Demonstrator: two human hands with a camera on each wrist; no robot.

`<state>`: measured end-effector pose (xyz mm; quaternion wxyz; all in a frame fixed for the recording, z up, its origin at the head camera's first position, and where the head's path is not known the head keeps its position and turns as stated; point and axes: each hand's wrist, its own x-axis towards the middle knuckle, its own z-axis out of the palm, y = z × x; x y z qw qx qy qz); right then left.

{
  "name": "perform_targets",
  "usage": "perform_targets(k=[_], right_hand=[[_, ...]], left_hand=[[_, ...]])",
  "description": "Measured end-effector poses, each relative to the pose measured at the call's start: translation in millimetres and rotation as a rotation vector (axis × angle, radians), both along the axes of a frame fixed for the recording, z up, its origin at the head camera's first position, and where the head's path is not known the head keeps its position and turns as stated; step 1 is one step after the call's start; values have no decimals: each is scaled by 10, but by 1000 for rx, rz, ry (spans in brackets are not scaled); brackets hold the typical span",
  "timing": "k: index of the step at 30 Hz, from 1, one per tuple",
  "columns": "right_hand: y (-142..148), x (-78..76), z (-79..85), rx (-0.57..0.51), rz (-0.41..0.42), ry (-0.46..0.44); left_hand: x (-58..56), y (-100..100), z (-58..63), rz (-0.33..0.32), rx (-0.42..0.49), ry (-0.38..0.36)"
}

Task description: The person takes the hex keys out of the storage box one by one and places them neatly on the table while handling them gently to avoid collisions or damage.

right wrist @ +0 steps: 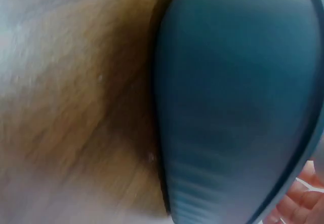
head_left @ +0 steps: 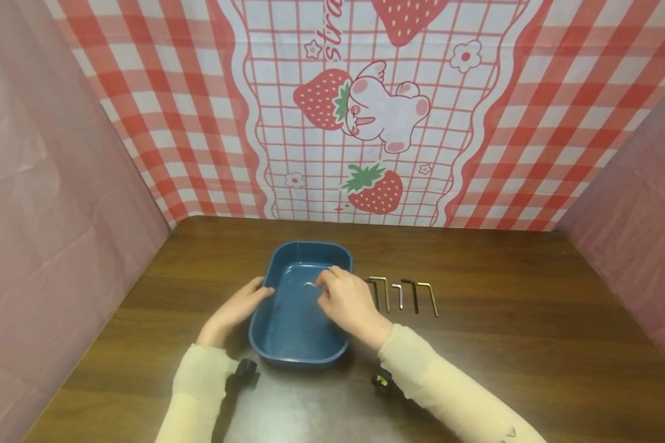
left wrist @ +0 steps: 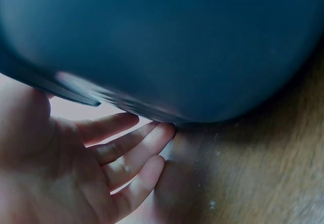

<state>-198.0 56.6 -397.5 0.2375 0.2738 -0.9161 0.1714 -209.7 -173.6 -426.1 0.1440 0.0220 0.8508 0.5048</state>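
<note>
A blue rectangular plastic tub (head_left: 294,329) sits on the table. My left hand (head_left: 244,304) holds its left side, the thumb over the rim. In the left wrist view, the left fingers (left wrist: 144,148) lie along the tub's outer wall. My right hand (head_left: 348,300) reaches over the tub's right rim, fingers curled. A small silver hex key (head_left: 310,284) sticks out from its fingertips above the tub floor; the rest of it is hidden by the hand. The right wrist view shows mostly the tub's outside (right wrist: 238,97), with part of the right fingers (right wrist: 301,203) beyond its rim.
Right of the tub, several L-shaped hex keys lie in a row: a brass one (head_left: 386,294), a short silver one (head_left: 400,296), a black one (head_left: 412,296) and another brass one (head_left: 431,299). A further black one (head_left: 374,290) is partly behind the right hand. A checked strawberry cloth (head_left: 382,111) hangs behind the wooden table (head_left: 510,344).
</note>
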Motion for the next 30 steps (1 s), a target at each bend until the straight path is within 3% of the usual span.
perform_targets(k=[10,22,30], right_hand=[[257,-42,47,-84,-71,-39],[677,-80,-43,-112,-169,-61],[979,-98,-85,-113,-254,-131]], left_hand=[[3,5,-7,-2,2,1],[12,10,5,-6,17,-6],[17,12,17,-2,18,-18]])
